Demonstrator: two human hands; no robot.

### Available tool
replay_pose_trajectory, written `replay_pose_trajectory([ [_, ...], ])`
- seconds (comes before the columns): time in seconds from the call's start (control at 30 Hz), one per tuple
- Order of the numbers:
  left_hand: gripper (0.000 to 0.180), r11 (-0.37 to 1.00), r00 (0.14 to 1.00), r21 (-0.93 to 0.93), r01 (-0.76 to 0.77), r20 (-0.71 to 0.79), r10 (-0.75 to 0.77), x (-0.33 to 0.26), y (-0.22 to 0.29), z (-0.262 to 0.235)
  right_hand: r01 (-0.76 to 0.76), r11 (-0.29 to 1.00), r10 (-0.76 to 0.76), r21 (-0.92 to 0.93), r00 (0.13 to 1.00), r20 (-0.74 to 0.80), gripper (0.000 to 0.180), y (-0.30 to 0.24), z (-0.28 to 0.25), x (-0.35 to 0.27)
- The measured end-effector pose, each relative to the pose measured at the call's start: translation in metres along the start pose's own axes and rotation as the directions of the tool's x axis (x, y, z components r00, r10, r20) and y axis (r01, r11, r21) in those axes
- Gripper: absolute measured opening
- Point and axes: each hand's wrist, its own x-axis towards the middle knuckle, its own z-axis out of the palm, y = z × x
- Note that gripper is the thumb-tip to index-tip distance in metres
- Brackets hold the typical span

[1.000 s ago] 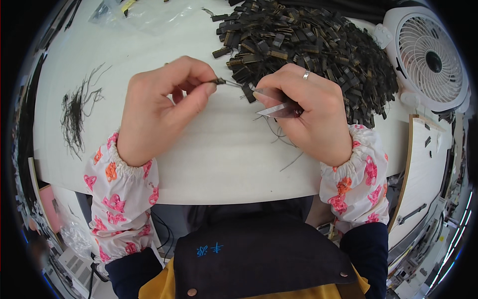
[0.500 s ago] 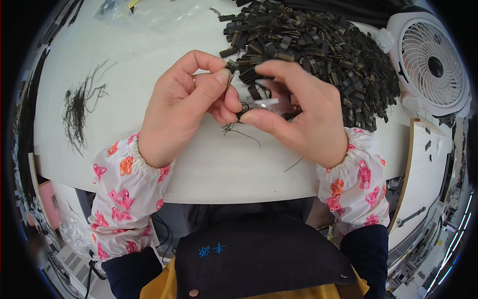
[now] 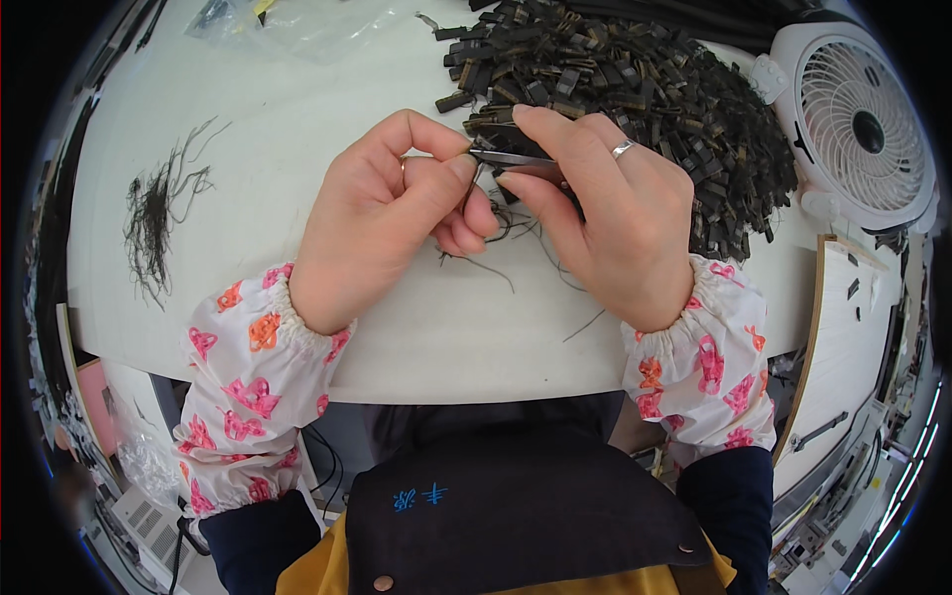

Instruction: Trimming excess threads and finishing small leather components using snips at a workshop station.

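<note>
My left hand (image 3: 382, 203) pinches a small black fabric piece (image 3: 475, 182) between thumb and forefinger, and most of that piece is hidden by the fingers. My right hand (image 3: 623, 213) is closed around a pair of metal thread snips (image 3: 522, 162). Their blade tips meet the piece right at the left fingertips. Under the hands, several loose dark threads (image 3: 486, 266) trail over the white table (image 3: 456, 342). Just beyond the right hand spreads a big heap of small black strap-like pieces (image 3: 635, 99), some with shiny parts.
A tangle of black thread (image 3: 151, 228) lies on the table's left side. Clear plastic bags (image 3: 297, 30) rest at the far left. At the right stands a white fan (image 3: 861, 129), with a pale board (image 3: 843, 347) nearer to me.
My right hand has swung the snips up from below to the left fingertips. The left hand has shifted slightly right. More loose thread shows beneath the hands.
</note>
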Motion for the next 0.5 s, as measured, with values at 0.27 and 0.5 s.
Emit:
replay_pose_trajectory([
  [0.27, 0.01, 0.999, 0.999, -0.024, 0.03, 0.046, -0.029, 0.001, 0.0, -0.002, 0.045, 0.993, -0.027, -0.109, 0.987, 0.16, 0.032, 0.0, -0.005, -0.005],
  [0.5, 0.013, 0.935, 0.861, -0.124, 0.332, 0.444, -0.247, 0.008, 0.004, -0.02, -0.201, 0.843, 0.076, 0.499, 0.963, 0.26, 0.033, 0.003, -0.011, 0.002],
])
